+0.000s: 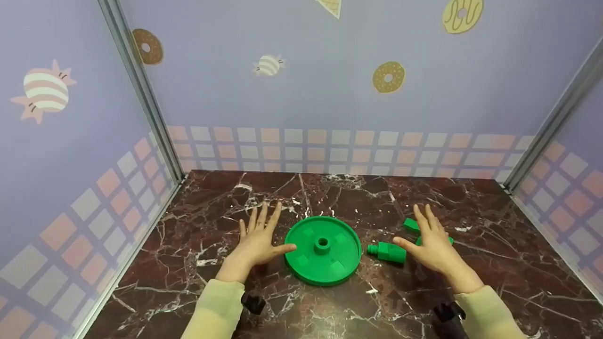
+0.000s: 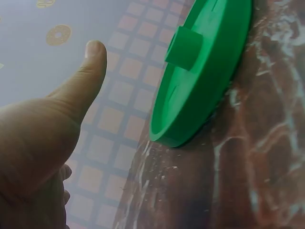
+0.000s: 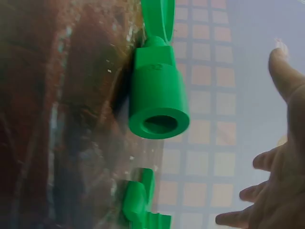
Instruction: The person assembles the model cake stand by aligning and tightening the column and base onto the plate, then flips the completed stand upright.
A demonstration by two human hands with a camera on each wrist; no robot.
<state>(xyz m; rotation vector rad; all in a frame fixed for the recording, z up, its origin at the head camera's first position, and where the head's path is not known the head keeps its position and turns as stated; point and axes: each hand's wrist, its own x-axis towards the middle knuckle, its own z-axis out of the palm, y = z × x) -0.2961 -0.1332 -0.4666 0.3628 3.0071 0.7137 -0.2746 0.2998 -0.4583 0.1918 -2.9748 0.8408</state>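
Note:
A round green disc (image 1: 322,256) with a raised rim and a hollow central hub lies flat on the table. My left hand (image 1: 256,242) is just left of it with fingers spread; its thumb overlaps the disc's edge in the head view but appears apart from it in the left wrist view. Between the disc and my right hand (image 1: 432,247) lies a green cylindrical piece (image 1: 390,253), threaded at one end and, in the right wrist view, hollow at the other. The right hand's fingers are extended and hold nothing. Smaller green pieces (image 3: 136,200) lie beyond it, partly hidden.
The dark marbled tabletop (image 1: 301,313) reaches back to a lilac wall (image 1: 311,103) with printed sweets and tiles. Side panels on metal posts (image 1: 141,89) bound the left and right. A black wrist device (image 1: 253,303) sits at each sleeve cuff.

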